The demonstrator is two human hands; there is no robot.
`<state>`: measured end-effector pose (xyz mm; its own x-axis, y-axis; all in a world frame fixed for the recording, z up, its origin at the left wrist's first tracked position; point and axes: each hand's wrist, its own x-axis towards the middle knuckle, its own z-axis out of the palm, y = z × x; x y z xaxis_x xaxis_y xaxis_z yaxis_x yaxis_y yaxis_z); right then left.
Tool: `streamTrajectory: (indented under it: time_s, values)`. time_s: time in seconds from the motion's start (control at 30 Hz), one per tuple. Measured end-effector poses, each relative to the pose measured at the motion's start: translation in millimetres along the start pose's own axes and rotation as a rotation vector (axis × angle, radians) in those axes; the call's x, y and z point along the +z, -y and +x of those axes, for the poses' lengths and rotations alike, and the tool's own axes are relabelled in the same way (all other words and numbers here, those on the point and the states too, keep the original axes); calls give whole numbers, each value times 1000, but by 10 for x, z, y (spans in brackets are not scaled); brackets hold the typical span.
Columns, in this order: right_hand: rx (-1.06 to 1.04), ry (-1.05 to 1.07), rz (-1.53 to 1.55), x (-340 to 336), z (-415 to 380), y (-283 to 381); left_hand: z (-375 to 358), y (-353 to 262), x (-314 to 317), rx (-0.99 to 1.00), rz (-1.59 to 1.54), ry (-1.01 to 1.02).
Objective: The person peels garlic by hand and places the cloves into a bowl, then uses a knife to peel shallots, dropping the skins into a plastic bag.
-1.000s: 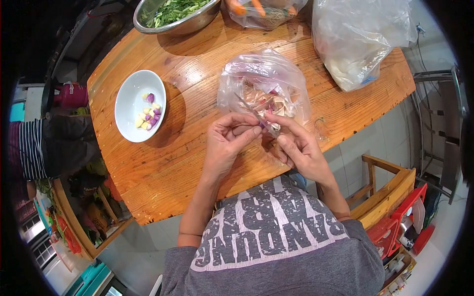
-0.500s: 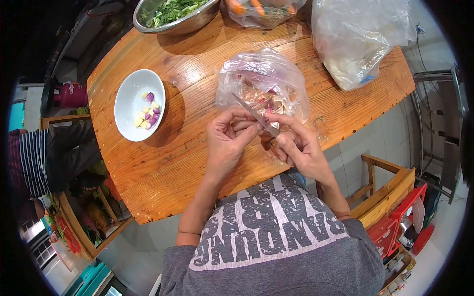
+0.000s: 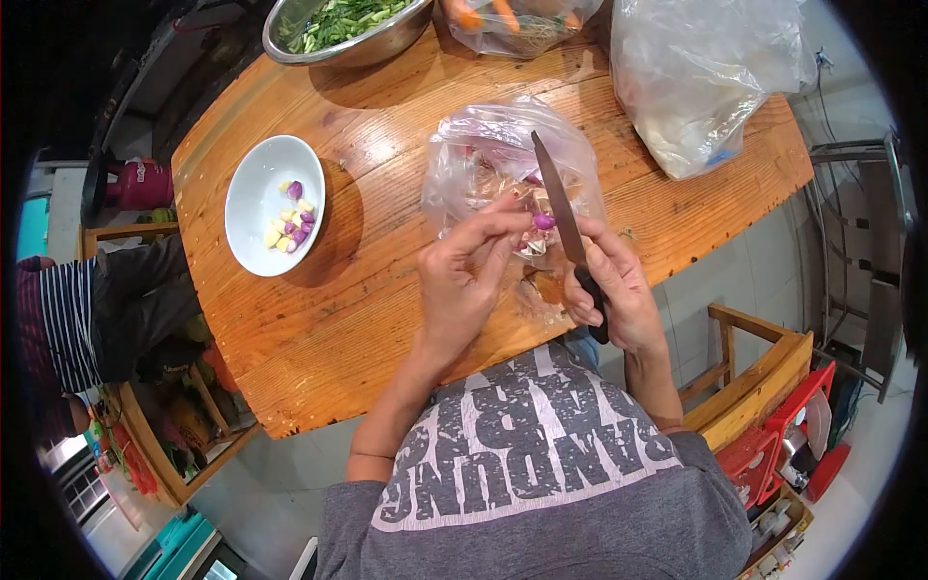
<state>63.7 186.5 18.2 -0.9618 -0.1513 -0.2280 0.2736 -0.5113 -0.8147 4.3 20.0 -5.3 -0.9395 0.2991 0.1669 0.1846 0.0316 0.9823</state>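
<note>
My right hand [image 3: 619, 290] is closed around the black handle of a knife [image 3: 557, 193], its dark blade pointing up and away from me. A small purple shallot [image 3: 544, 222] shows at the fingertips of my left hand [image 3: 469, 266], just left of the blade. The fingers of that hand are bent together; their exact hold on the shallot is partly hidden. Beneath both hands lies an open clear plastic bag [image 3: 512, 121] with papery skins and purple pieces. To the left, a white bowl [image 3: 249, 227] holds several peeled shallots and pale garlic cloves [image 3: 283, 232].
A metal bowl of chopped greens [image 3: 353, 56] stands at the far edge. Beside it are a bag with carrots [image 3: 512, 43] and a large plastic bag [image 3: 696, 87]. A wooden stool [image 3: 754, 387] is at the right. Another person in striped clothing [image 3: 68, 324] is at the left.
The knife has swung more upright, and its black handle now shows in my right hand. My hands have moved slightly apart, and the purple shallot has come into clear view between them.
</note>
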Motion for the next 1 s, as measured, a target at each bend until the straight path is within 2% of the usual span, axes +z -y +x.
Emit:
streamTrajectory:
  time_s: [0.1, 0.2, 0.4, 0.57, 1.0]
  values:
    - [56, -21, 33, 45, -17, -10, -11, -57, -76, 40, 59, 17]
    - [96, -2, 62, 47, -11, -28, 18, -245, -7, -339, -453, -103]
    - [8, 33, -211, 116, 16, -25, -24, -100, -69, -313, -476, -42]
    - [-68, -21, -414, 160, 6, -76, -38, -59, -94, -308, -519, -76]
    - [-57, -14, -283, 152, 6, -57, -46, -57, -101, -322, -446, 44]
